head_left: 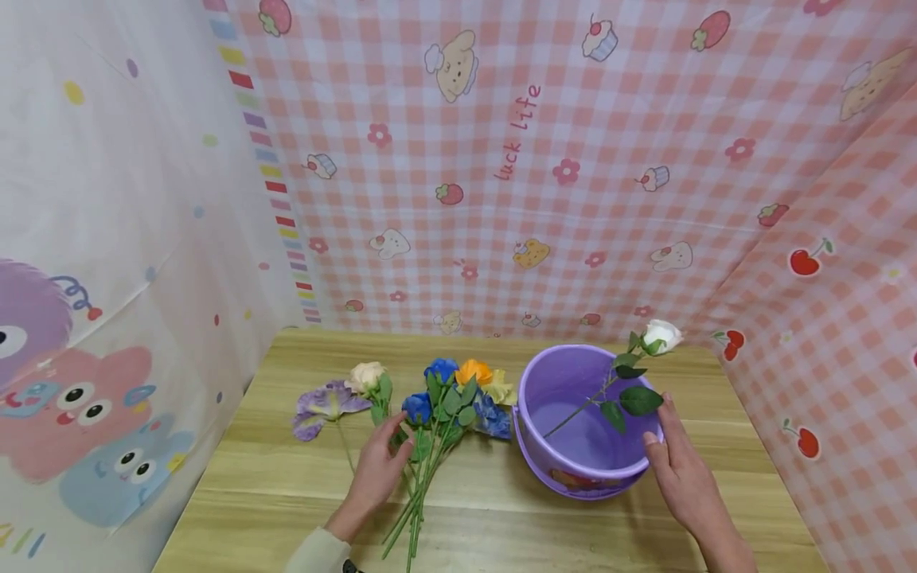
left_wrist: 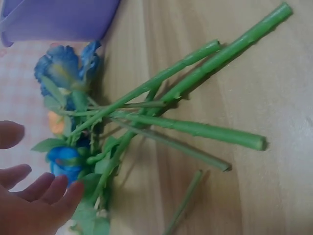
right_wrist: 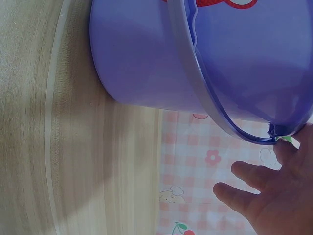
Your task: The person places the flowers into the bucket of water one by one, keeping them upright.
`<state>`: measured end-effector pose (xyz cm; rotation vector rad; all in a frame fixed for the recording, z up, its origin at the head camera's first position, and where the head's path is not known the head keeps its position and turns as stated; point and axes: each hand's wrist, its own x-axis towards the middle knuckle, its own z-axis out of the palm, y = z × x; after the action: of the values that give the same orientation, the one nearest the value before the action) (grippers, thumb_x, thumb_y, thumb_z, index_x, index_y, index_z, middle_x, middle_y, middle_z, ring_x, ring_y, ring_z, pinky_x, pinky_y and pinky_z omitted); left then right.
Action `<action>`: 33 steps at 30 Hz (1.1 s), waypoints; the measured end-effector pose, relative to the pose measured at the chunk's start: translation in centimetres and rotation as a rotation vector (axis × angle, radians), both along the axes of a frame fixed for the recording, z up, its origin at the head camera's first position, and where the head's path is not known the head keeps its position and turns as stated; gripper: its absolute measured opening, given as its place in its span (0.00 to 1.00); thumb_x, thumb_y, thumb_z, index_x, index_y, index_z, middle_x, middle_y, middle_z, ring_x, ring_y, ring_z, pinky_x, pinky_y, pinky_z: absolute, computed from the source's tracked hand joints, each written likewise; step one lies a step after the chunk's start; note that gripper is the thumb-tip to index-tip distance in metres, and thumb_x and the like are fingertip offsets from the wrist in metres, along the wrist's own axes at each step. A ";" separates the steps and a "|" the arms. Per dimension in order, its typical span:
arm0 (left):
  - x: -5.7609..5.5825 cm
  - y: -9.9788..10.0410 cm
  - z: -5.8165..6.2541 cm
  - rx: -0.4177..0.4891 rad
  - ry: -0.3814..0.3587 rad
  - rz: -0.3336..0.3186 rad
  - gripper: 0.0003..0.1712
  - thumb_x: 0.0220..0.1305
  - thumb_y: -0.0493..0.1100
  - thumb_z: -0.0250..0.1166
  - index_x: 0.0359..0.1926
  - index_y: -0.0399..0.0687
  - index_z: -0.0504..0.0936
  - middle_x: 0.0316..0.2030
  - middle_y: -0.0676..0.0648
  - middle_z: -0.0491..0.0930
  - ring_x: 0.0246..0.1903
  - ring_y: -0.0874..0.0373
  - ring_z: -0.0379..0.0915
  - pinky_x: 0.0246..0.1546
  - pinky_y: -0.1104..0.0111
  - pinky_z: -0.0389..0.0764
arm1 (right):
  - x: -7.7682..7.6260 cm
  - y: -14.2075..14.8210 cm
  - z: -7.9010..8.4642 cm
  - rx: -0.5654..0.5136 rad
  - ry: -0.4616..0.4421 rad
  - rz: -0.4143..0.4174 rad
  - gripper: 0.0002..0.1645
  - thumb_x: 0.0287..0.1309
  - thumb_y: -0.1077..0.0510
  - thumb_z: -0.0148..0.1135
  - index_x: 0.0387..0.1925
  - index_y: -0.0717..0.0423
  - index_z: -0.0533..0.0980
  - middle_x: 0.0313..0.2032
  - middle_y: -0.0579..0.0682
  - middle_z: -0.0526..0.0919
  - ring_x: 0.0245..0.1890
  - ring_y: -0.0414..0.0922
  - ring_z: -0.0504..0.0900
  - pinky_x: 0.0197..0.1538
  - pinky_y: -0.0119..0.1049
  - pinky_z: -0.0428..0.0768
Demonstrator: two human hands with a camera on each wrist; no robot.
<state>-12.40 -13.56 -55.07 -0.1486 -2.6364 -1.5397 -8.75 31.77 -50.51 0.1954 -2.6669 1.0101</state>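
Note:
A purple bucket point(head_left: 526, 398) stands on the right half of the table, its handle point(right_wrist: 210, 98) hanging down. Inside it leans an artificial white rose point(head_left: 662, 337), its bloom and leaves over the far right rim. My right hand point(head_left: 680, 469) rests at the bucket's right side, fingers spread and touching near the handle joint in the right wrist view. My left hand point(head_left: 380, 461), fingers loosely bent and holding nothing, hovers beside a blue rose point(head_left: 417, 408). That rose lies in a pile with another blue rose point(head_left: 441, 369), an orange flower point(head_left: 474, 372) and crossing green stems point(left_wrist: 205, 128).
Left of the pile lie a cream rose point(head_left: 367, 377) and a purple flower point(head_left: 329, 407). A yellowish flower point(head_left: 499, 387) and a ruffled blue flower point(head_left: 493, 415) lie close to the bucket's left side. Printed cloth point(head_left: 501, 223) hangs behind the wooden table point(head_left: 251, 477).

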 end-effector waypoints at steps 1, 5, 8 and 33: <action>-0.1 0.1 -0.2 -0.008 -0.006 -0.004 0.29 0.72 0.35 0.64 0.70 0.30 0.70 0.53 0.32 0.78 0.43 0.45 0.77 0.40 0.64 0.81 | 0.0 0.0 0.0 -0.001 -0.001 0.000 0.37 0.80 0.53 0.47 0.82 0.59 0.50 0.79 0.66 0.50 0.74 0.72 0.56 0.69 0.17 0.41; -0.3 0.7 -1.1 0.006 -0.055 -0.039 0.31 0.68 0.31 0.66 0.70 0.27 0.70 0.52 0.32 0.79 0.44 0.45 0.79 0.41 0.65 0.84 | 0.1 0.1 0.0 0.002 -0.011 0.000 0.37 0.81 0.53 0.47 0.82 0.56 0.49 0.80 0.65 0.49 0.74 0.72 0.56 0.70 0.18 0.41; -0.4 1.1 -1.6 0.002 -0.098 -0.062 0.31 0.65 0.29 0.65 0.68 0.25 0.71 0.54 0.31 0.80 0.47 0.42 0.82 0.43 0.62 0.86 | 0.2 0.1 0.0 0.005 -0.009 -0.003 0.37 0.81 0.53 0.47 0.83 0.55 0.49 0.80 0.65 0.49 0.74 0.72 0.56 0.71 0.18 0.41; -1.7 2.2 -2.4 -0.119 -0.139 -0.042 0.14 0.58 0.33 0.72 0.47 0.34 0.88 0.31 0.50 0.86 0.30 0.61 0.79 0.31 0.65 0.81 | 0.0 0.1 0.0 -0.005 0.012 0.008 0.36 0.80 0.54 0.48 0.81 0.60 0.52 0.80 0.62 0.49 0.75 0.70 0.56 0.68 0.15 0.41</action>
<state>-14.12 -11.39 -57.43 -0.1093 -2.8520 -1.4554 -8.71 31.90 -50.52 0.2105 -2.6543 1.0147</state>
